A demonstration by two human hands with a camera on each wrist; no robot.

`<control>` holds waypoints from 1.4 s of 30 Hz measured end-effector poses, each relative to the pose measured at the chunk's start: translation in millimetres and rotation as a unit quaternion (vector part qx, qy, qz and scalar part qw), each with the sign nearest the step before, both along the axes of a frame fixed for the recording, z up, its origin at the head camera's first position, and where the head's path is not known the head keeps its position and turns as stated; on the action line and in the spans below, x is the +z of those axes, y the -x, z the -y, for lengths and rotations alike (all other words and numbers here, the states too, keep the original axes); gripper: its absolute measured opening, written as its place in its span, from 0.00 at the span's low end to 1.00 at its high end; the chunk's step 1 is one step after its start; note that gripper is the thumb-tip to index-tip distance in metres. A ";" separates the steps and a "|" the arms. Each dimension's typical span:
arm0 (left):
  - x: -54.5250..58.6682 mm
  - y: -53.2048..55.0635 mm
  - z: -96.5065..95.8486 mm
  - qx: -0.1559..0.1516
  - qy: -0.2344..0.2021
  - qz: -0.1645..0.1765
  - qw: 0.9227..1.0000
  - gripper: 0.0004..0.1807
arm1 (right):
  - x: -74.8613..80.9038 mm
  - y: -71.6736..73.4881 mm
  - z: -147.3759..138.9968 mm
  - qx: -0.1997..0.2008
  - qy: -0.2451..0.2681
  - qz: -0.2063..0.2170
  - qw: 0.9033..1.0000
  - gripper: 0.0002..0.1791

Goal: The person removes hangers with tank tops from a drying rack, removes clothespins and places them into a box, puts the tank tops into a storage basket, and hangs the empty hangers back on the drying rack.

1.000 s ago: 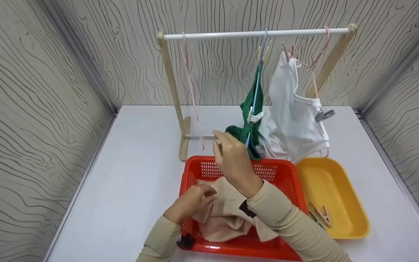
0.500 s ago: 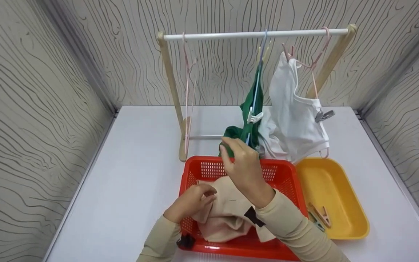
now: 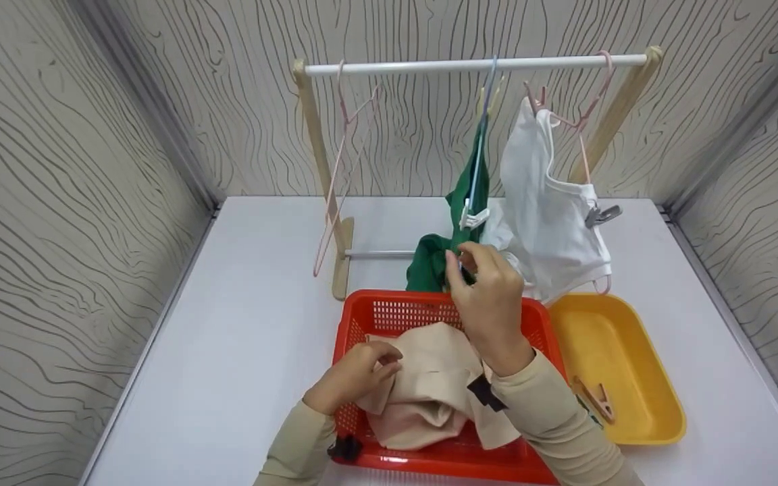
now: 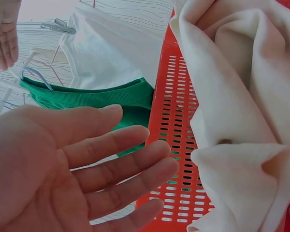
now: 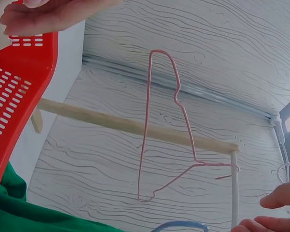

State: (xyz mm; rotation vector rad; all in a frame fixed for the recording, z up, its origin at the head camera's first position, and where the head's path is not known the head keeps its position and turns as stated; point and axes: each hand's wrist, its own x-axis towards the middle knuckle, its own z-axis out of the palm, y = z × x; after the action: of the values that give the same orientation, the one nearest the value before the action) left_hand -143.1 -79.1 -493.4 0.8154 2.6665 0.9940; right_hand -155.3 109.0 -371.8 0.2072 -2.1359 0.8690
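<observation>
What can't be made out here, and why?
Green garment: lower part, head view; behind the right hand and red basket.
Green sliver in the yellow tray: head view; the right sleeve covers too much to name it.
Beige cloth: left wrist view; cut off by the edges, its full shape lost in folds.
The right hand: right wrist view; cut off at the lower right.

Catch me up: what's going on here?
A person's left hand is open beside the beige cloth, which lies in the red basket. The right hand is in front of the green garment, with nothing visible in its grasp. The green garment and a white garment hang from the white rail, while a pink hanger hangs bare near the left end. A tan clothespin lies in the yellow tray.
</observation>
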 end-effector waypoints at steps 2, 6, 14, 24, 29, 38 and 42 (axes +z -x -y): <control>0.1 -0.3 0.0 0.001 0.001 0.000 1.000 0.11 | -1.3 2.5 -2.8 -0.014 0.008 0.007 1.000 0.09; -0.8 -0.6 -0.6 0.004 -0.001 0.004 1.000 0.11 | -5.2 6.6 -7.6 -0.035 0.021 0.035 0.999 0.13; -1.9 1.1 -1.5 0.010 -0.006 0.001 1.000 0.11 | -9.6 13.7 -13.3 -0.047 0.034 0.096 0.994 0.18; 3.3 9.9 -9.4 0.008 -0.020 -0.028 0.999 0.10 | -15.7 25.6 -20.5 -0.040 0.036 0.129 0.990 0.17; 7.2 15.3 -15.3 0.004 -0.039 -0.041 0.998 0.10 | -16.3 28.5 -26.8 -0.042 0.030 0.127 0.991 0.15; 4.8 18.8 -15.6 0.013 -0.038 -0.032 0.999 0.09 | -14.3 31.8 -44.3 -0.065 0.013 0.127 0.990 0.14; 3.9 19.0 -14.9 0.013 -0.041 -0.030 0.999 0.10 | -14.5 34.6 -51.0 -0.074 0.013 0.131 0.988 0.14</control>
State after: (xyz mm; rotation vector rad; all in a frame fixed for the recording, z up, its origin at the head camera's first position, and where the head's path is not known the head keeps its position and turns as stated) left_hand -162.1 -64.3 -489.5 0.8427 2.7092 1.1096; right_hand -189.8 160.0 -386.3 -0.0849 -2.3470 0.8744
